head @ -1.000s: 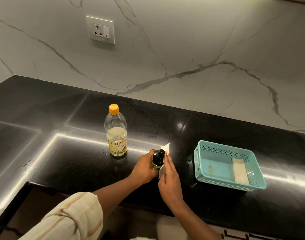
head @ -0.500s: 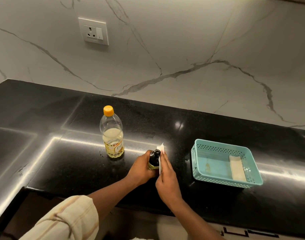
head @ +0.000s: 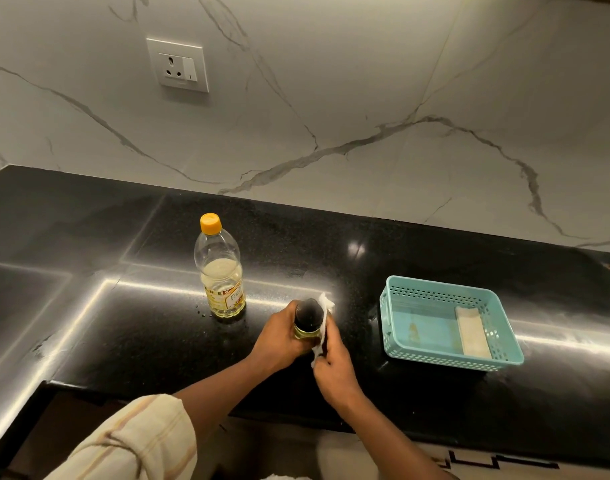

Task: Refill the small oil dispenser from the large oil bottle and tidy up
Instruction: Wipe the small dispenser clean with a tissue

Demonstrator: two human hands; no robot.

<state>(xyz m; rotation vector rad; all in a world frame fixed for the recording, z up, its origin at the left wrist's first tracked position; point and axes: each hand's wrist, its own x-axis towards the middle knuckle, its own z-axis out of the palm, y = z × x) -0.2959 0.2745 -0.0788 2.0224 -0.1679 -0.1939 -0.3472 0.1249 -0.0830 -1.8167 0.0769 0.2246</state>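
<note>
Hands work nearest: left hand [head: 279, 336] fingers clamped on the small oil dispenser [head: 308, 318] above the tabletop [head: 123, 327], right hand [head: 334, 370] fingers pinching a tissue [head: 326, 304] against it; oily glass risks slipping; capped large oil bottle [head: 220, 271] stands beyond.

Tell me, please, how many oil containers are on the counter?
2: the large oil bottle stands capped at the back left; the small dispenser is gripped by the left hand nearer the front edge.
</note>
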